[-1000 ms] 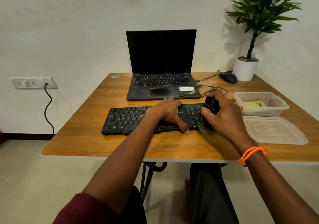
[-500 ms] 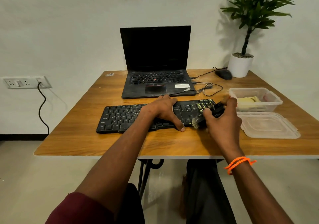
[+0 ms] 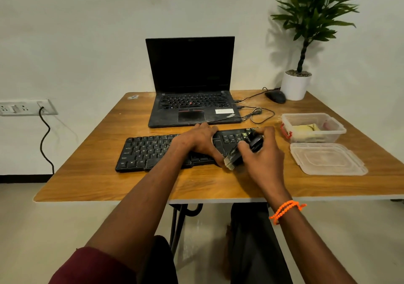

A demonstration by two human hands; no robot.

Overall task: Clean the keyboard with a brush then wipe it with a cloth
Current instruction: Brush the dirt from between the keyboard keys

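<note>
Head view, only cam. Centre of frame: flat black plastic keyboard (image 3: pixel 153 151) lies across a wooden-topped table (image 3: pixel 91 174), long side running left-right, just in front of an open black laptop (image 3: pixel 192 100) w/ dark screen.

Left hand (image 3: pixel 196 140) rests palm-down on the keyboard's middle-right section, fingers spread and fairly straight, thumb reaching toward the near edge; it grips nothing, just presses the board down.

Right hand (image 3: pixel 260 161) is just right of it, centre-right of frame, fingers curled round a small black-handled brush (image 3: pixel 242 152). Brush is tilted, pale bristle end low and to the left, at the keyboard's near-right edge, touching or nearly so; can't tell which. Handle end sticks up past the knuckles over the right-hand key block. Orange beaded band (image 3: pixel 284 210) on that wrist.

Right side of frame: clear plastic tub (image 3: pixel 336 130) w/ a yellowish cloth (image 3: pixel 306 128) folded inside, and its clear lid (image 3: pixel 328 159) flat on the table just in front of it, near the right hand but apart.

Upper right: black mouse (image 3: pixel 275 96) beside a white pot w/ green plant (image 3: pixel 295 84), cables looping back to the laptop. Left edge: white wall socket strip (image 3: pixel 24 107) w/ black cord hanging.
</note>
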